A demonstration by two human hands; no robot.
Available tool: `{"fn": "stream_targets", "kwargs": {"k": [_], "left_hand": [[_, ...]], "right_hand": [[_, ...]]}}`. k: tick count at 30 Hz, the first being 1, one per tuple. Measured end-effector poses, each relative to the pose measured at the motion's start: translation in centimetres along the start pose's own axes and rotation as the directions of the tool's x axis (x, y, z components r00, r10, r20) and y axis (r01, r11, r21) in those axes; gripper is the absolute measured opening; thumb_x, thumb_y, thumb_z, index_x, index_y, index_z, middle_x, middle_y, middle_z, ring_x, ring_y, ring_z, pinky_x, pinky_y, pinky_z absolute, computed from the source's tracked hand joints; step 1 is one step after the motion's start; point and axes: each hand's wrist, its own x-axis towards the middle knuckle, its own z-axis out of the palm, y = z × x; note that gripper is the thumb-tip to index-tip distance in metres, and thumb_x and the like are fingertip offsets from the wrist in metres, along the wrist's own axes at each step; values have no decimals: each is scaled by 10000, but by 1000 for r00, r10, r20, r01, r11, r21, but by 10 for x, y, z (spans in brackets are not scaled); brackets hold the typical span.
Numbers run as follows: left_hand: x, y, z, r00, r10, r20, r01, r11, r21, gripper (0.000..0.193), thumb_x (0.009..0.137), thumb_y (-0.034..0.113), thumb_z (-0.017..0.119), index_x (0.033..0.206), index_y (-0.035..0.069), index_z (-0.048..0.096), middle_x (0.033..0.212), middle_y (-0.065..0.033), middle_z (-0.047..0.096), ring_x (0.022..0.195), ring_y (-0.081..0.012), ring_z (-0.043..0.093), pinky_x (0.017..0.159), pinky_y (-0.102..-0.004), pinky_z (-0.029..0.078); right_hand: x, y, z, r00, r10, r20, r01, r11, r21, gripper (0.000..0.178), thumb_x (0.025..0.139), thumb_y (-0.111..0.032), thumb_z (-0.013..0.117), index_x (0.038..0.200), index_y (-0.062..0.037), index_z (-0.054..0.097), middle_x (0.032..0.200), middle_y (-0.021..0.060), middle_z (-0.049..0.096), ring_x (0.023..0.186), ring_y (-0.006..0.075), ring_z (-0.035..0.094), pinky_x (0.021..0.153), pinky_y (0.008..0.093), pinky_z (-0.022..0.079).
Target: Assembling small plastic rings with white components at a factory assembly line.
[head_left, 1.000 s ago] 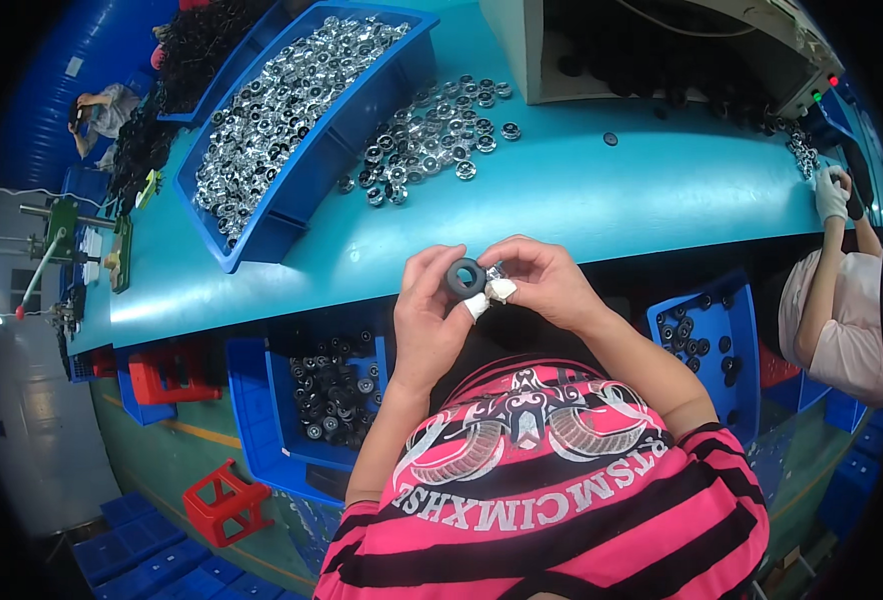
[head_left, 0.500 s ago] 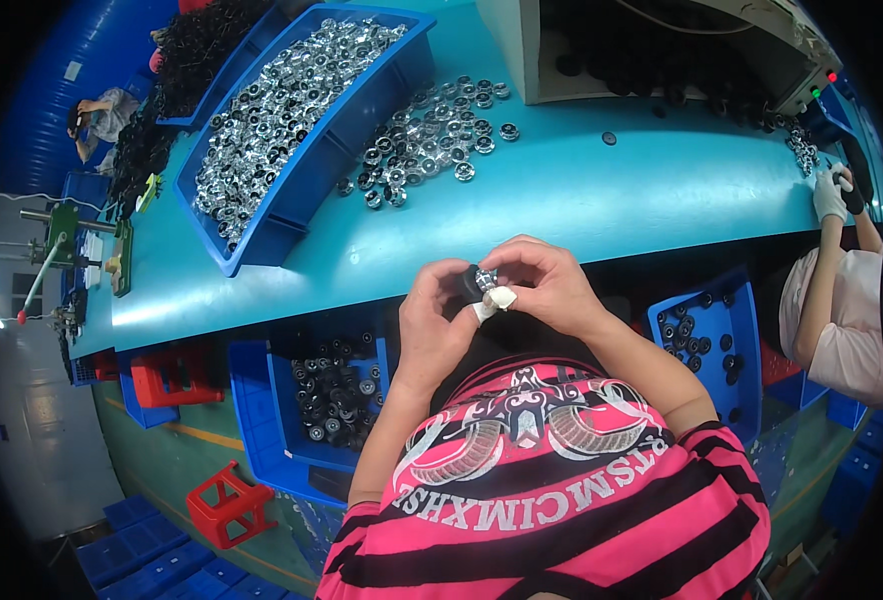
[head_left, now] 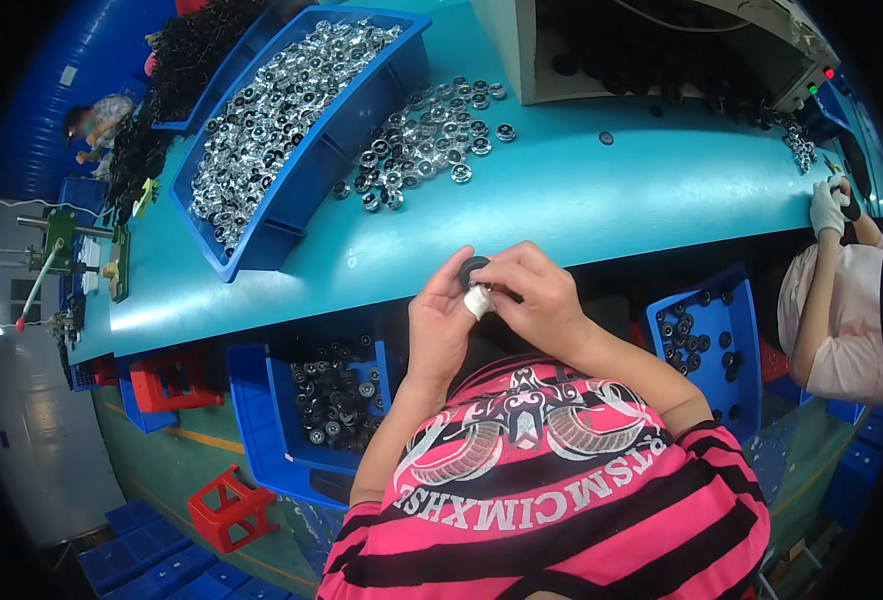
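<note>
Close to the table's front edge, my left hand (head_left: 440, 325) holds a small black wheel (head_left: 474, 270) between its fingers and thumb. My right hand (head_left: 537, 295) closes on the same wheel from the other side, its fingers bent over the rim. White wrapping (head_left: 479, 301) covers a thumb tip and hides the wheel's lower part. Beyond my hands, loose chrome wheel hubs (head_left: 461, 173) lie on the turquoise table (head_left: 362, 262), beside a long blue bin (head_left: 307, 195) heaped with more of them.
Below the table edge, a blue bin (head_left: 287, 410) with black wheels stands at left, and another blue bin (head_left: 752, 340) at right. A grey machine housing (head_left: 507, 50) stands at the back. A co-worker's gloved hand (head_left: 827, 208) is at the far right. A red stool (head_left: 232, 508) stands on the floor.
The chrome part seen between my fingers is now mostly covered, and the black wheel shows face up. My right fingers have moved left over it; my left fingers have straightened somewhat.
</note>
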Motion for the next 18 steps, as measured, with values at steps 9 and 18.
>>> {"fn": "stream_targets", "kwargs": {"k": [9,18], "left_hand": [[-1,-6,-11,993,83,-85,-80,996,37,437,982,31,702,1383,-63,554,1196,-135,698,1088,-179,678,956,-305,547],[-1,-3,-6,994,106,-28,-102,986,134,419,977,50,717,1370,-29,596,1126,-108,712,975,-147,685,868,-286,564]], "right_hand": [[4,10,-12,936,255,244,-324,894,308,470,849,-45,775,1307,-57,672,1120,80,658,915,191,687,792,311,571],[-5,13,-9,948,210,240,-277,914,295,421,866,-58,776,1284,-90,736,1115,72,688,985,184,663,808,316,542]]}}
